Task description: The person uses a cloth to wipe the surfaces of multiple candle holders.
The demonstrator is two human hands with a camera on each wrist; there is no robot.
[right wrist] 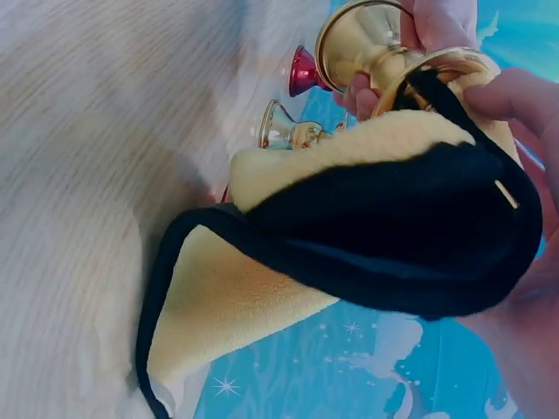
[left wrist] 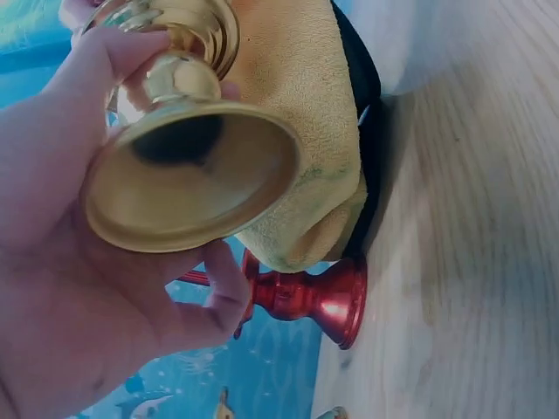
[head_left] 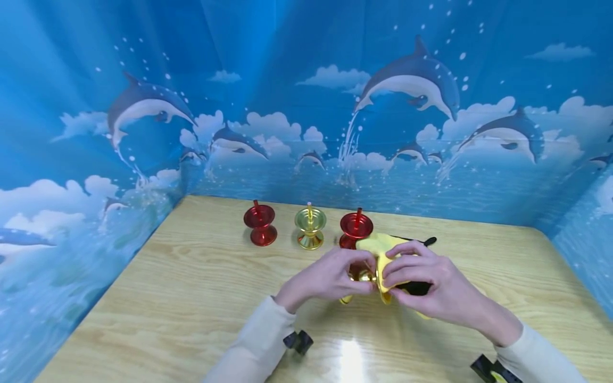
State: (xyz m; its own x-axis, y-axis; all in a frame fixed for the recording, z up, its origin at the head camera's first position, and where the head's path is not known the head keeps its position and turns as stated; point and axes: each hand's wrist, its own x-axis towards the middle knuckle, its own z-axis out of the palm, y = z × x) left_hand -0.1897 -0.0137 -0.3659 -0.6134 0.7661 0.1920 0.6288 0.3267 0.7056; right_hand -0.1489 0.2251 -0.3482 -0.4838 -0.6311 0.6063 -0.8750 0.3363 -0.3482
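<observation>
My left hand (head_left: 337, 274) grips a shiny gold candle holder (left wrist: 196, 183) by its stem, tipped on its side above the table. In the left wrist view its hollow base faces the camera. My right hand (head_left: 438, 279) holds a yellow cloth with black edging (right wrist: 376, 140) against the holder's dish. The cloth's dark side shows in the right wrist view, and a corner hangs down toward the table. Folds of cloth hide part of the dish and some right fingertips.
Behind the hands stand a red candle holder (head_left: 261, 219), a gold one (head_left: 310, 223) and another red one (head_left: 356, 226) in a row on the wooden table (head_left: 182, 298). A black-tipped item (head_left: 430, 241) lies partly behind the cloth. A dolphin-print backdrop (head_left: 287, 106) encloses the table.
</observation>
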